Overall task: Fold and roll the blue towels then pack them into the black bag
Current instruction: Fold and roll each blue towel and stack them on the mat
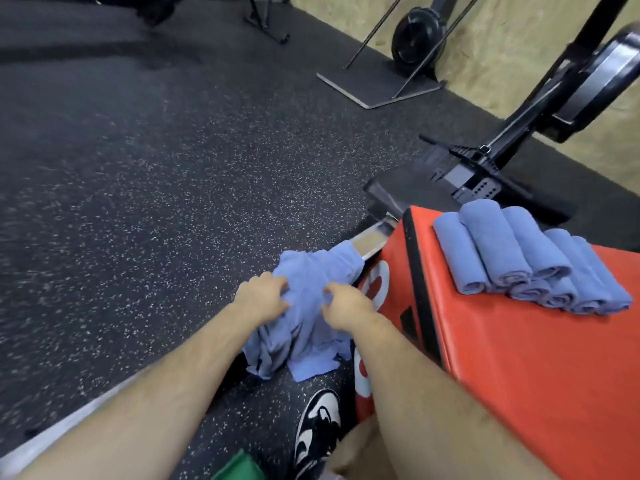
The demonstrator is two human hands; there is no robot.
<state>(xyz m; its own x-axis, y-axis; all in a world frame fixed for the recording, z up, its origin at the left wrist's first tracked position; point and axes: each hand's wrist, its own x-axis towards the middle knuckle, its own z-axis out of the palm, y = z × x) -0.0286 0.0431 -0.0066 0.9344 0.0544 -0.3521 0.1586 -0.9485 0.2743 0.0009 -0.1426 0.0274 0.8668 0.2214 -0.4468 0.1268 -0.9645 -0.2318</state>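
A heap of loose blue towels (304, 327) lies over a metal rail, low beside a red box (519, 358). My left hand (261, 296) grips the heap's upper left part, fingers curled into the cloth. My right hand (346, 306) pinches the cloth near the heap's middle. Several rolled blue towels (519, 254) lie side by side in a stack on top of the red box, at the right. No black bag is in view.
The floor is dark speckled rubber (173, 168). A rowing machine (485, 168) stands behind the red box, its rail (372, 239) running under the towels. More gym gear (415, 39) stands by the far wall. My black-and-white shoe (318, 427) is below the heap.
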